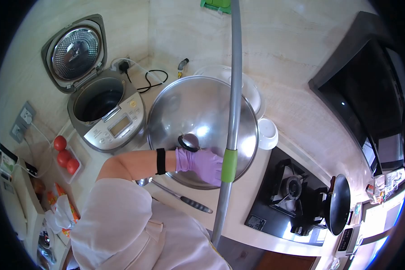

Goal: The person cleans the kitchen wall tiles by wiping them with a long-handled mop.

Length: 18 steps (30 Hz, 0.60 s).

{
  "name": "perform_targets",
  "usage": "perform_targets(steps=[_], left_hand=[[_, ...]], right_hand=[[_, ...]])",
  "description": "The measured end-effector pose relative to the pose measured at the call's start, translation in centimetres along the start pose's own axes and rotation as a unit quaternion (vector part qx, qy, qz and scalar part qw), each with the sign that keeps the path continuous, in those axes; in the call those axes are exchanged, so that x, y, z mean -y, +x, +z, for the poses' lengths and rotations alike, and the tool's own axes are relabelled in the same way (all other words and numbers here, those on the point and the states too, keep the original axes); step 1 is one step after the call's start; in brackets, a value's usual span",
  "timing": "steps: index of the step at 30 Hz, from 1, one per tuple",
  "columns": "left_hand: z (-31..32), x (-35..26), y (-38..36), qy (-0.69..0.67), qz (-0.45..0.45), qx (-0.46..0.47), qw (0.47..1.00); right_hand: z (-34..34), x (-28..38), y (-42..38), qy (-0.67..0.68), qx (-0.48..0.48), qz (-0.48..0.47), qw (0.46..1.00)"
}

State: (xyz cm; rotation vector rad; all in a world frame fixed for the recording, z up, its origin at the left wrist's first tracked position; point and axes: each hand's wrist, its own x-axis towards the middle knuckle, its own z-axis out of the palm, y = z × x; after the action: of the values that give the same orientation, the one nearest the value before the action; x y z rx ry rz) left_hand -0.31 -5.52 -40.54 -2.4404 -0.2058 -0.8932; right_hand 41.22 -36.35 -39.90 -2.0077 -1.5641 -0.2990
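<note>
My left hand (200, 165), in a purple glove, closes at the green collar of a long grey mop handle (234, 85), its fingertips hidden behind it. The handle crosses the view from top to bottom, up to a green mop head (217, 5) against the wall. Behind my hand stands a large round steel lid (166, 112) with a dark-rimmed knob (189, 141). Under my forearm lies a ladle (191, 202) with a black grip. My right hand is out of view.
Left of the lid stands an open rice cooker (114, 121); tomatoes (64, 158) sit in a tray beside it. White bowls (268, 133) are right of the lid. A gas hob (285, 193) carries a black wok (337, 204), beneath a dark range hood (364, 85).
</note>
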Motion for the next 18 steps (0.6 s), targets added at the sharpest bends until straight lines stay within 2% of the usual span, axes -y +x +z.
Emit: perform_targets(steps=[3, 6, 8, 12, 14, 15, 17, 18], left_hand=[[-1.4, 1.1, -0.4, 0.05, 0.009, -0.062, 0.997], [-3.5, 1.8, -0.9, 0.066, 0.017, -0.048, 0.997], [-4.4, 2.0, -1.2, 0.08, -0.043, -0.05, 0.995], [-5.8, 1.1, -1.5, 0.081, -0.103, -0.053, 0.99], [-6.8, 0.0, -2.4, 0.132, -0.175, -0.086, 0.972], [-7.4, -0.2, -2.8, 0.132, -0.175, -0.084, 0.972], [-9.1, -0.7, -3.3, 0.256, -0.386, -0.044, 0.885], [-9.2, -0.7, -4.1, 0.255, -0.386, -0.043, 0.886]], right_hand=[[0.4, 0.7, 0.5, 0.003, 0.008, -0.003, 1.0], [1.0, 1.2, 1.0, 0.008, 0.011, -0.009, 1.0], [1.4, 1.5, 1.2, 0.01, 0.015, -0.014, 1.0], [2.0, 2.1, 1.9, 0.014, 0.022, -0.017, 1.0], [2.1, 2.3, 2.1, 0.016, 0.024, -0.019, 0.999], [2.1, 2.3, 2.2, 0.016, 0.026, -0.019, 0.999], [2.0, 2.4, 2.3, 0.017, 0.029, -0.02, 0.999], [1.9, 2.4, 2.4, 0.016, 0.031, -0.018, 0.999]])
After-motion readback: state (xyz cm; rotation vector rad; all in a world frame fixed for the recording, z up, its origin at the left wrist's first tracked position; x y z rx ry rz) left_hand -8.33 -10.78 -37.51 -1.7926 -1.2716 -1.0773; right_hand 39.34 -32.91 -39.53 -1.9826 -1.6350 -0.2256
